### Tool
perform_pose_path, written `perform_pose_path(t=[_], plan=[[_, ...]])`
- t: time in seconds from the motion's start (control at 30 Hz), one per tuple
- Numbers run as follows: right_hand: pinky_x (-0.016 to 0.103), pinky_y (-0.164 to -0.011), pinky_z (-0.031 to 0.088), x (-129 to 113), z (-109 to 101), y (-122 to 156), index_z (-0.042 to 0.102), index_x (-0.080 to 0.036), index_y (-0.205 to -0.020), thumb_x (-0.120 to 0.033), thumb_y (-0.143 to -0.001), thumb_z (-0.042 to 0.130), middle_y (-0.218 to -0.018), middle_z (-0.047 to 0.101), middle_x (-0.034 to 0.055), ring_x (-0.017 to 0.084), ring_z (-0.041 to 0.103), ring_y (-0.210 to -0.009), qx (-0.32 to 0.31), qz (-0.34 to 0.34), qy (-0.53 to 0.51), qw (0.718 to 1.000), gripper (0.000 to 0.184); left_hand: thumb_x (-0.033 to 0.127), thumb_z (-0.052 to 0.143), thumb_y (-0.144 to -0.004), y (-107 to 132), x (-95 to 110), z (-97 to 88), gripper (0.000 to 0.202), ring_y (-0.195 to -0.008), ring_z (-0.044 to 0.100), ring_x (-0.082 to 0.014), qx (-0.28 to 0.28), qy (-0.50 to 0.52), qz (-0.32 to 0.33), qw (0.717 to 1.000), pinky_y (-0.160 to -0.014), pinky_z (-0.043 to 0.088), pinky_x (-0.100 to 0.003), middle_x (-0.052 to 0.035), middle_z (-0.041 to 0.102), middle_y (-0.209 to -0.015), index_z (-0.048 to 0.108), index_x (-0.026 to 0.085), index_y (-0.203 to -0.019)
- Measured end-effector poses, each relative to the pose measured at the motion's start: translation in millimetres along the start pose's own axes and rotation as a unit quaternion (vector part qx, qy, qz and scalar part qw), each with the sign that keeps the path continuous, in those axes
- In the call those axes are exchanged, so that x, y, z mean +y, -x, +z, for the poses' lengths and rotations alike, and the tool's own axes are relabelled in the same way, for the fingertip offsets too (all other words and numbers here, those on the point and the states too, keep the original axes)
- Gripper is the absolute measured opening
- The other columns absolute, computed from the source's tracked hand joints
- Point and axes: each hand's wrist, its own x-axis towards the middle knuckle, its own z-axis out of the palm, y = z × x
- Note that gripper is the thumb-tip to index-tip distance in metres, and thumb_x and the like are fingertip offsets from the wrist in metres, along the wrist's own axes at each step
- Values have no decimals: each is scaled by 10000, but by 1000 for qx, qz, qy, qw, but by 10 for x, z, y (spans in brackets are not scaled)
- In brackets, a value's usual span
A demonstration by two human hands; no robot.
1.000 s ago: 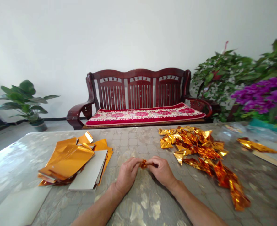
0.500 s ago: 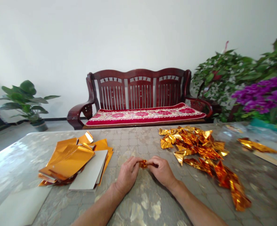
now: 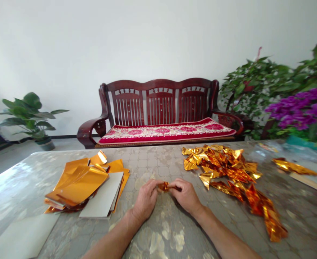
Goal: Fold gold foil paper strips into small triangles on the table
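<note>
A small folded piece of gold foil (image 3: pixel 163 186) is pinched between the fingertips of my left hand (image 3: pixel 146 198) and my right hand (image 3: pixel 184 196), with part of it hidden by my fingers. To the left of my hands lies a loose stack of gold foil sheets (image 3: pixel 77 186), partly on a grey card sheet (image 3: pixel 101 194). To the right is a heap of creased, folded gold foil pieces (image 3: pixel 220 165). Longer foil pieces (image 3: pixel 266 214) trail from it towards the table's front.
All this lies on a mottled, glossy table (image 3: pixel 158 230). A pale board (image 3: pixel 21 235) sits at its front left, and a foil strip (image 3: pixel 293 167) lies on a board at the right. Beyond the table stand a dark wooden bench (image 3: pixel 158 108) and potted plants.
My fingers have shifted slightly on the small foil piece, and a little more of it shows. The foil stack and heap stay in place.
</note>
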Motion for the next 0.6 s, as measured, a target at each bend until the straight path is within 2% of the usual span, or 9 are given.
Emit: perform_pose_path(t=[0.13, 0.37, 0.6], plan=[[253, -670, 468, 4, -3, 1, 774, -220, -818, -97, -765, 612, -746, 686, 20, 159, 636, -713, 1, -2, 2, 1000, 210, 143, 417, -900, -5, -54, 35, 317, -910, 657, -166, 25, 9, -19, 999, -837, 515, -305, -40, 721, -962, 669, 213, -1080], [251, -672, 470, 19, -5, 2, 762, -213, -795, -85, -766, 606, -739, 683, 17, 158, 639, -711, 5, -3, 5, 1000, 204, 89, 421, -822, 16, -57, 7, 409, -867, 686, -160, 28, 34, -31, 999, -851, 543, -319, -23, 751, -931, 674, 207, -1122], [256, -672, 474, 28, -3, 3, 764, -219, -798, -96, -762, 615, -743, 684, 20, 163, 639, -711, 3, 0, 12, 1000, 196, 237, 442, -920, -4, -107, 52, 303, -756, 715, -164, 23, 101, -101, 990, -770, 580, -312, -21, 763, -821, 682, 204, -1104]])
